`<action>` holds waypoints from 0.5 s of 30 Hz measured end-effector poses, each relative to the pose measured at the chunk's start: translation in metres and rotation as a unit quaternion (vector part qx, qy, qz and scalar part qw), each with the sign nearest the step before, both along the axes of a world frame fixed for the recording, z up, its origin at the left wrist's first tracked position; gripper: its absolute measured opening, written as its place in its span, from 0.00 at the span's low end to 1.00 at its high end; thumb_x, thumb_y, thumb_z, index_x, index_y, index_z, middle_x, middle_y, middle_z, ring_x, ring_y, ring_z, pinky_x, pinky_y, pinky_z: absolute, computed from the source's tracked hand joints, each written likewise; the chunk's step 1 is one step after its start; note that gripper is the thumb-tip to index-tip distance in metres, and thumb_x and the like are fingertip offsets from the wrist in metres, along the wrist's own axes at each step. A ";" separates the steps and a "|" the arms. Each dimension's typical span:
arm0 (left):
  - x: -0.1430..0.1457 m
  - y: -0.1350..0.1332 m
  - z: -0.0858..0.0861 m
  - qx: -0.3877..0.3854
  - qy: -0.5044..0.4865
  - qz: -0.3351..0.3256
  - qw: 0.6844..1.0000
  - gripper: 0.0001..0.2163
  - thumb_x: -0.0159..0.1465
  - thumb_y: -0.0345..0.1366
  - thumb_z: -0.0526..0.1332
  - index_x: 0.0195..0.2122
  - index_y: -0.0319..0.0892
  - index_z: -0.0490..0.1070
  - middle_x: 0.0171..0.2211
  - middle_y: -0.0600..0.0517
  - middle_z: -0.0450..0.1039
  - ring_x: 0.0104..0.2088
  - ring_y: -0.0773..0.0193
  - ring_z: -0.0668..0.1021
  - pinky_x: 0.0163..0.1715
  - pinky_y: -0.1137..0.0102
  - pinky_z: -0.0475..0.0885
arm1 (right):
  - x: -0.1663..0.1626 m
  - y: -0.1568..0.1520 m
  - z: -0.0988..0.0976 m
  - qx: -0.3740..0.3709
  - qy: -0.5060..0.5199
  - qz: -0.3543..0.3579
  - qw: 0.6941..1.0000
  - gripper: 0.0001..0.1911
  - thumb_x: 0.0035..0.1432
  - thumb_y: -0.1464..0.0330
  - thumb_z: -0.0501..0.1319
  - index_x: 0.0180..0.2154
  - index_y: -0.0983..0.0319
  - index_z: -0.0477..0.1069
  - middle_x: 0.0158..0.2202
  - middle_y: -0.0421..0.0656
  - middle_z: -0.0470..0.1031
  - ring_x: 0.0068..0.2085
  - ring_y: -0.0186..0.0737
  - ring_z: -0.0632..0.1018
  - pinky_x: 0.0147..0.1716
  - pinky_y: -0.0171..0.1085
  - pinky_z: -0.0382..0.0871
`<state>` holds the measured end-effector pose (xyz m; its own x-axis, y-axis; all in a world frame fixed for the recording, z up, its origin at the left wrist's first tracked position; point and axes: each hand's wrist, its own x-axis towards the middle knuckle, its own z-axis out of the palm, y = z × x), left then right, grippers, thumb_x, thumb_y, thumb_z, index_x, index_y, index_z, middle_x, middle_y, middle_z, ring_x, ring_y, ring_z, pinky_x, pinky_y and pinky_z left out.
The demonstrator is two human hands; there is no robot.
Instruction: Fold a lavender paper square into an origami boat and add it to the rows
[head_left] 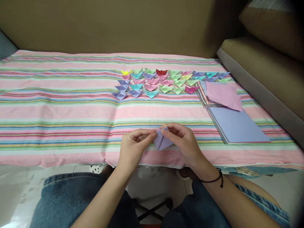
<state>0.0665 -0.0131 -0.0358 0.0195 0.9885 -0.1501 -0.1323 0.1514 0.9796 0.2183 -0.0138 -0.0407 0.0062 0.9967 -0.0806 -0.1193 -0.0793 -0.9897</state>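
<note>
Between my two hands is a small piece of folded lavender paper, held just above the front part of the striped cloth. My left hand pinches its left corner between thumb and fingers. On the other side, my right hand grips the upper right, the thumb pressed on the front face near a crease. The lower point of the paper hangs free. Farther back stand rows of small folded paper boats in purple, pink, green, turquoise, yellow and red.
To the right lies a stack of lavender-topped paper sheets, with a second pile topped by a pink sheet behind it. Brown cushions border the right side. A striped cloth covers the surface, its front edge above my knees.
</note>
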 end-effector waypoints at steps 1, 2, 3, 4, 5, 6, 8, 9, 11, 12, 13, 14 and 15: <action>0.000 0.000 -0.001 0.004 0.001 -0.006 1.000 0.05 0.50 0.33 0.70 0.29 0.43 0.79 0.29 0.53 0.80 0.31 0.66 0.80 0.32 0.77 0.75 | -0.001 0.000 0.000 -0.005 0.000 0.005 1.000 0.07 0.47 0.64 0.67 0.31 0.59 0.76 0.29 0.40 0.75 0.30 0.35 0.73 0.28 0.34 0.67; 0.000 0.000 -0.001 0.008 0.003 -0.012 1.000 0.05 0.50 0.34 0.70 0.29 0.43 0.79 0.30 0.53 0.80 0.32 0.66 0.80 0.32 0.77 0.74 | -0.001 -0.001 0.001 -0.009 -0.001 0.006 1.000 0.08 0.45 0.65 0.68 0.30 0.60 0.76 0.28 0.40 0.75 0.29 0.35 0.73 0.28 0.34 0.67; 0.000 0.000 -0.002 0.012 0.007 -0.015 1.000 0.05 0.50 0.34 0.69 0.29 0.43 0.79 0.30 0.53 0.80 0.32 0.67 0.80 0.32 0.77 0.74 | -0.002 -0.001 0.001 -0.011 -0.001 0.002 1.000 0.08 0.45 0.65 0.68 0.30 0.60 0.76 0.28 0.40 0.75 0.29 0.35 0.73 0.28 0.34 0.68; 0.000 -0.001 -0.001 0.014 0.013 -0.017 1.000 0.05 0.51 0.34 0.69 0.29 0.43 0.79 0.30 0.53 0.80 0.32 0.67 0.80 0.32 0.77 0.74 | -0.002 -0.002 0.001 -0.013 0.000 -0.005 1.000 0.08 0.44 0.65 0.69 0.29 0.60 0.76 0.27 0.40 0.75 0.28 0.35 0.73 0.28 0.34 0.68; 0.001 -0.001 -0.001 0.015 0.019 -0.018 1.000 0.05 0.51 0.34 0.69 0.29 0.43 0.79 0.30 0.53 0.80 0.31 0.67 0.79 0.31 0.78 0.73 | -0.002 -0.002 0.002 -0.016 0.004 -0.012 1.000 0.07 0.44 0.66 0.69 0.28 0.61 0.76 0.26 0.40 0.75 0.28 0.35 0.73 0.27 0.34 0.68; 0.001 -0.001 0.000 0.017 0.025 -0.018 0.999 0.05 0.51 0.34 0.69 0.29 0.43 0.79 0.30 0.53 0.80 0.31 0.68 0.79 0.31 0.78 0.73 | -0.002 -0.003 0.002 -0.021 0.010 -0.018 1.000 0.06 0.43 0.66 0.69 0.27 0.61 0.76 0.26 0.40 0.75 0.28 0.35 0.73 0.27 0.34 0.68; 0.002 -0.001 0.001 0.021 0.039 -0.015 0.999 0.05 0.51 0.34 0.69 0.29 0.43 0.79 0.29 0.53 0.80 0.29 0.68 0.79 0.29 0.78 0.72 | -0.002 -0.004 0.003 -0.030 0.023 -0.030 0.999 0.06 0.42 0.67 0.69 0.25 0.61 0.76 0.25 0.40 0.75 0.27 0.35 0.73 0.27 0.34 0.68; 0.002 -0.002 0.002 0.025 0.045 -0.014 0.999 0.04 0.51 0.34 0.69 0.29 0.43 0.79 0.29 0.53 0.80 0.29 0.69 0.79 0.29 0.78 0.72 | -0.002 -0.004 0.003 -0.033 0.028 -0.033 0.999 0.06 0.42 0.67 0.69 0.25 0.61 0.76 0.24 0.40 0.75 0.27 0.35 0.74 0.27 0.35 0.68; 0.003 -0.001 0.003 0.033 0.054 -0.012 0.998 0.04 0.51 0.34 0.69 0.29 0.43 0.79 0.29 0.53 0.80 0.29 0.68 0.79 0.28 0.79 0.72 | -0.002 -0.004 0.004 -0.036 0.032 -0.032 0.998 0.06 0.41 0.67 0.70 0.25 0.61 0.76 0.24 0.40 0.75 0.27 0.36 0.74 0.27 0.35 0.67; 0.002 -0.001 0.004 0.036 0.057 -0.011 0.998 0.04 0.51 0.34 0.69 0.29 0.43 0.79 0.29 0.53 0.80 0.30 0.68 0.79 0.29 0.78 0.72 | -0.002 -0.003 0.004 -0.036 0.034 -0.030 0.998 0.06 0.41 0.67 0.70 0.25 0.61 0.77 0.24 0.40 0.75 0.27 0.36 0.74 0.27 0.35 0.67; 0.002 -0.001 0.004 0.038 0.058 -0.009 0.998 0.04 0.51 0.34 0.69 0.29 0.43 0.79 0.29 0.53 0.80 0.30 0.68 0.79 0.29 0.78 0.72 | -0.001 -0.003 0.003 -0.035 0.036 -0.030 0.998 0.06 0.42 0.66 0.70 0.25 0.61 0.77 0.24 0.40 0.76 0.27 0.36 0.74 0.27 0.35 0.67; 0.002 -0.001 0.004 0.038 0.057 -0.006 0.998 0.04 0.51 0.34 0.69 0.29 0.43 0.79 0.29 0.53 0.80 0.30 0.68 0.79 0.29 0.78 0.72 | -0.001 -0.002 0.003 -0.033 0.037 -0.031 0.998 0.06 0.43 0.66 0.70 0.25 0.61 0.77 0.24 0.40 0.76 0.27 0.36 0.74 0.27 0.35 0.67; 0.002 -0.001 0.004 0.037 0.055 -0.004 0.998 0.04 0.51 0.33 0.69 0.29 0.43 0.79 0.29 0.53 0.80 0.30 0.68 0.79 0.29 0.78 0.73 | 0.000 -0.002 0.003 -0.030 0.035 -0.033 0.998 0.06 0.44 0.65 0.69 0.25 0.61 0.77 0.25 0.40 0.76 0.28 0.36 0.73 0.27 0.35 0.67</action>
